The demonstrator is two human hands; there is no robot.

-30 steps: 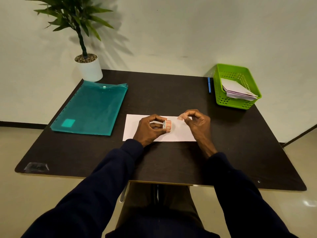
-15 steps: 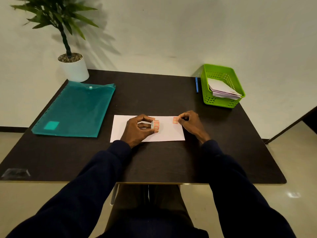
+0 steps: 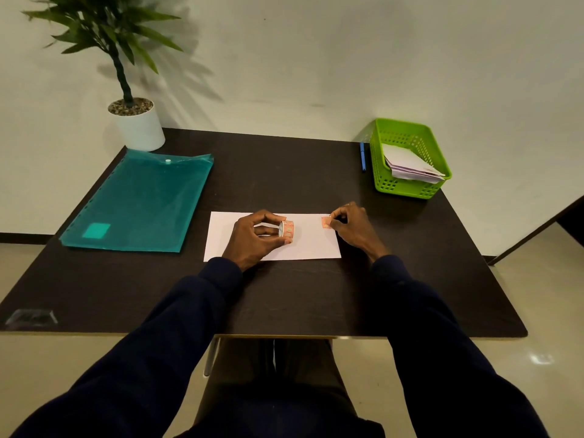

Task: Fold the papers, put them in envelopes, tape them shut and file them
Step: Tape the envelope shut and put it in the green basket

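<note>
- One second on, the right hand (image 3: 354, 226) has dropped from above the envelope (image 3: 313, 248) to its right end. The strip of tape (image 3: 326, 222) it carries now sits well apart from the tape roll (image 3: 288, 230), where before the two nearly met.
- The right hand pinches the orange strip between thumb and fingertips, low over the upper right part of the envelope. Whether the strip already touches the paper cannot be told.
- The left hand (image 3: 252, 238), at the centre of the frame, grips the tape roll between thumb and curled fingers. The roll stands on edge over the middle of the envelope.
- The white envelope lies flat and lengthwise on the dark table (image 3: 284, 172), just below centre frame, with both hands upon it.
- The step in hand appears to be the sealing: a piece is off the roll and held at the envelope's right end. The next move likely calls for laying the strip across the seam and pressing it smooth, while the other hand keeps the envelope from sliding.
- Filing looks to lie ahead: a teal folder (image 3: 139, 200) waits at centre left, well apart from the hands.
- At upper right a green basket (image 3: 407, 188) holds more papers (image 3: 407, 165), with a blue pen (image 3: 362, 156) just beside its left wall. A potted plant (image 3: 136, 121) stands at upper left.
</note>
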